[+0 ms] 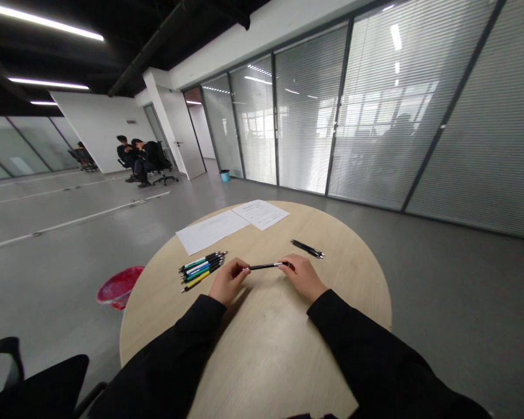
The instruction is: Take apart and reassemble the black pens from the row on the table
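A slim black pen [264,266] is stretched level between my two hands, just over the round wooden table [262,343]. My left hand [230,281] pinches one end between thumb and fingers. The other end sits in the closed fingers of my right hand [303,274]. To the left of my left hand lies a row of several pens [202,270] with white, green, blue and yellow barrels and black grips. Beyond my right hand a few black pens [307,248] lie close together.
Two printed paper sheets [213,231] lie at the table's far side. A red basin [117,286] is on the floor at left, near a black chair [35,384]. Farther off are seated people [140,157], an open door [183,137] and a blue bin [224,175].
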`<control>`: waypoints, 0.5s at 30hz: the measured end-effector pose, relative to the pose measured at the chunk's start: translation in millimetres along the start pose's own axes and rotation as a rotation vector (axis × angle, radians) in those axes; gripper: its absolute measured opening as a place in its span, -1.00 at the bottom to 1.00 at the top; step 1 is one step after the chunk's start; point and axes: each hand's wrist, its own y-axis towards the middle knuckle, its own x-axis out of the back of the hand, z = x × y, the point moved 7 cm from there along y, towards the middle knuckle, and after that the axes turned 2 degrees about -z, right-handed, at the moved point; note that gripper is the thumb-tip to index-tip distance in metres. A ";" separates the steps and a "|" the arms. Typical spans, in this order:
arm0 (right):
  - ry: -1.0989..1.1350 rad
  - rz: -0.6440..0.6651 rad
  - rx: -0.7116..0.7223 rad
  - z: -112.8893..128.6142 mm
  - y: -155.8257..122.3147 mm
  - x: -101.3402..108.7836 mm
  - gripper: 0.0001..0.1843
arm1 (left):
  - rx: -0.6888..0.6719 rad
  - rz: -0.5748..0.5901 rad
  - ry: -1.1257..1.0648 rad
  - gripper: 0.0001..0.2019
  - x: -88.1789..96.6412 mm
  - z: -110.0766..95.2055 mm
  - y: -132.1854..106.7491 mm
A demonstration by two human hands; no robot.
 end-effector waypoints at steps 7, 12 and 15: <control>0.154 -0.081 -0.120 -19.5 -1.2 2.4 -0.82 | 0.058 0.019 -0.067 -0.77 -0.5 9.6 1.1; 0.219 -0.093 -0.218 -29.1 -2.2 -0.5 -0.79 | 0.065 0.018 -0.064 -0.76 -0.8 12.1 0.9; 0.251 -0.089 -0.257 -34.9 -3.0 -3.7 -0.78 | 0.068 -0.002 -0.049 -0.77 1.2 10.5 0.9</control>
